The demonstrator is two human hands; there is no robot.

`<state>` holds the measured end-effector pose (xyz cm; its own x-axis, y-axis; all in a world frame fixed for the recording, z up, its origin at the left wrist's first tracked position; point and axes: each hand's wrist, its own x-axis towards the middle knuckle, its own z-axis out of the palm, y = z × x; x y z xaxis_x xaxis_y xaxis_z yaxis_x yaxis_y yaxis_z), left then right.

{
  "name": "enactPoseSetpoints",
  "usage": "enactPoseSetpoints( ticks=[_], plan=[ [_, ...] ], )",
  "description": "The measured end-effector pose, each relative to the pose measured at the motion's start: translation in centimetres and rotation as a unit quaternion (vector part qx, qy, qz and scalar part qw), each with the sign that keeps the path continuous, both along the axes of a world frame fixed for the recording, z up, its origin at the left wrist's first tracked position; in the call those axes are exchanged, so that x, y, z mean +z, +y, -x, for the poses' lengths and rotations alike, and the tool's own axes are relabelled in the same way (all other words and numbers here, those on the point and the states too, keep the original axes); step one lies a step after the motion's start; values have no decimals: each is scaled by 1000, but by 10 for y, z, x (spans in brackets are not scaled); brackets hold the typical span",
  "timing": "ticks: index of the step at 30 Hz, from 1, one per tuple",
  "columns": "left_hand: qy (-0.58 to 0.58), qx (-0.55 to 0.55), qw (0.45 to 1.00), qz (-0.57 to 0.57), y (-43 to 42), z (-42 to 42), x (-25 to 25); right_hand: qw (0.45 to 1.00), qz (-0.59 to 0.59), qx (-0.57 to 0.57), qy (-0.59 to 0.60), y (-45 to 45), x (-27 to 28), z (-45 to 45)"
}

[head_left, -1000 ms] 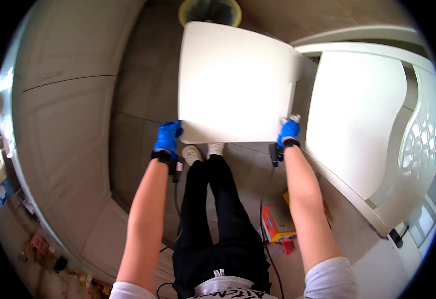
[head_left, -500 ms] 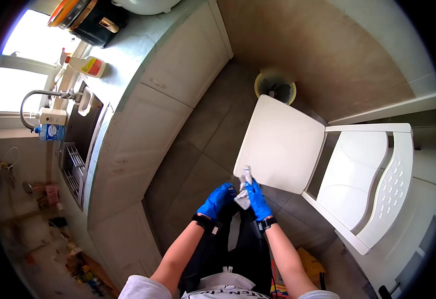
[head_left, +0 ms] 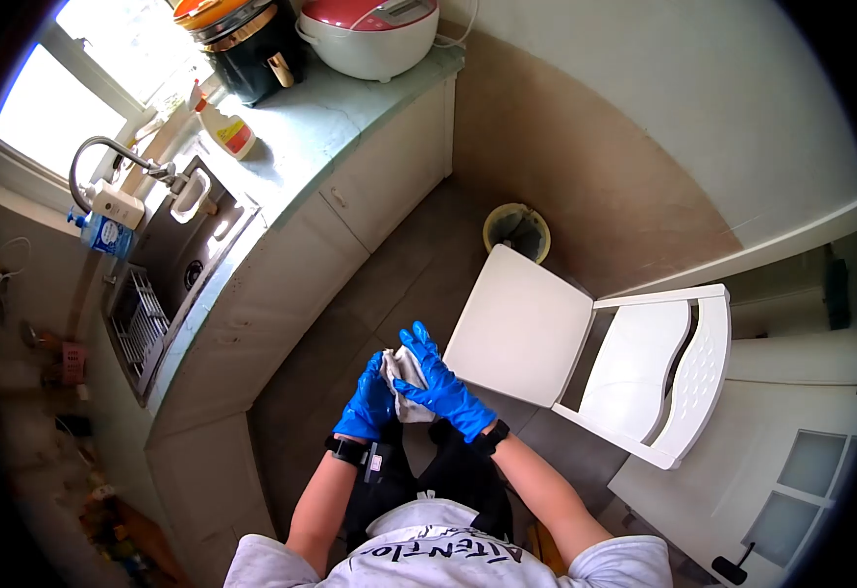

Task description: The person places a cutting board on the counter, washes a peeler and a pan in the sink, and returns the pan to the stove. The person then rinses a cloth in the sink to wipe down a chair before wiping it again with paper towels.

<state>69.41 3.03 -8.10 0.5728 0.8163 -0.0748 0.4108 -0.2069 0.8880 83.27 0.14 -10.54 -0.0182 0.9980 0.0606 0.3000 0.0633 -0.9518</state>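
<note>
Both my hands wear blue gloves and meet in front of my body, over the dark floor. A crumpled whitish cloth (head_left: 411, 404) is between them. My left hand (head_left: 366, 404) is closed on the cloth's left side. My right hand (head_left: 444, 390) lies against its right side with the fingers stretched out and spread and the thumb across the cloth. A white chair (head_left: 518, 328) stands just beyond my right hand, its seat close to the glove and its backrest to the right.
A yellowish bin (head_left: 493, 231) stands behind the chair by the wall. On the left, a counter (head_left: 322, 137) carries a rice cooker (head_left: 374, 49), a black pot (head_left: 252, 64) and a spray bottle (head_left: 228, 134). A sink (head_left: 169, 265) with a faucet (head_left: 105, 145) is set into it.
My hands have moved up and left with the cloth. The right hand's fingers have spread out, and the left hand now grips the cloth. The camera view has shifted, showing more of the counter.
</note>
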Motion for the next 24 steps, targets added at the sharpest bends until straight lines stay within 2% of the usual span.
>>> enactPoseSetpoints(
  ticks=[1, 2, 3, 4, 6, 7, 8, 10, 11, 12, 14, 15, 16, 18, 19, 20, 22, 23, 24],
  plan=[
    [-180, 55, 964, 187, 8, 4, 12, 998, -11, 16, -60, 7, -1, 8],
    [-351, 100, 862, 353, 15, 6, 17, 992, -30, 32, -119, 13, -5, 13],
    [-397, 172, 774, 462, 29, 17, 9, 994, -28, 33, -96, 19, 10, 24],
    [-444, 187, 739, 471, 40, 29, 5, 994, -31, 41, -101, 27, 23, 35],
    [-481, 175, 685, 519, 65, 54, 15, 996, -54, 59, 32, 42, 43, 60],
    [-494, 161, 706, 482, 74, 61, 19, 983, 16, 59, 175, 47, 41, 78],
    [-501, 163, 705, 476, 81, 68, 27, 992, -48, 47, 110, 60, 50, 88],
    [-462, 132, 724, 496, 96, 86, 42, 990, -30, 25, 137, 83, 44, 105],
    [-474, 118, 739, 463, 104, 94, 41, 987, -46, 14, 153, 97, 49, 113],
    [-455, 100, 764, 447, 116, 111, 40, 985, -43, 2, 165, 112, 50, 119],
    [-393, 103, 850, 335, 129, 139, 51, 959, 42, 21, 279, 141, 52, 125],
    [-463, 76, 795, 383, 138, 154, 72, 954, 90, 22, 287, 157, 52, 125],
    [-480, 89, 804, 338, 143, 167, 68, 946, 135, 23, 293, 173, 52, 120],
    [-465, 163, 810, 318, 156, 197, 73, 942, 148, 8, 302, 203, 55, 116],
    [-496, 188, 773, 348, 163, 212, 72, 949, 124, 4, 291, 218, 54, 112],
    [-498, 193, 771, 347, 169, 226, 73, 954, 103, 0, 280, 232, 58, 111],
    [-550, 171, 732, 364, 179, 251, 76, 950, 44, 7, 310, 257, 89, 119],
    [-566, 184, 716, 366, 183, 259, 72, 955, 2, 12, 295, 284, 64, 110],
    [-571, 189, 713, 360, 187, 265, 71, 980, -70, -1, 185, 309, 61, 108]
  ],
)
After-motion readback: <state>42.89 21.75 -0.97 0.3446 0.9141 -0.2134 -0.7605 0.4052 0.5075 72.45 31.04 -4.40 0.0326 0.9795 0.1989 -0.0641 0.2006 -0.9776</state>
